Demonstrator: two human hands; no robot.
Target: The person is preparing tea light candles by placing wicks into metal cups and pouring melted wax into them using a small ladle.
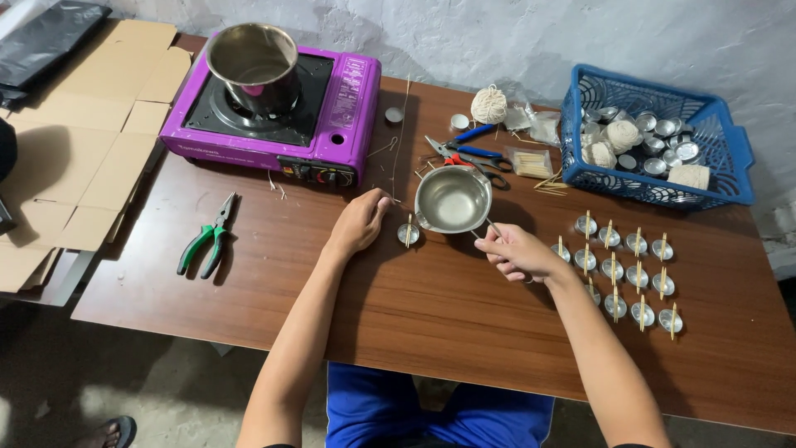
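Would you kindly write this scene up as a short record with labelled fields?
Surface: brown wooden table
Left hand: rests beside a small metal cup with a stick laid across it
Right hand: grips the handle of a small steel pouring pot, held just above the cup
Right side: rows of filled small cups with sticks; blue basket of empty cups
Back: purple portable stove bearing a steel pot
Tools: green-handled pliers, scissors, ball of string
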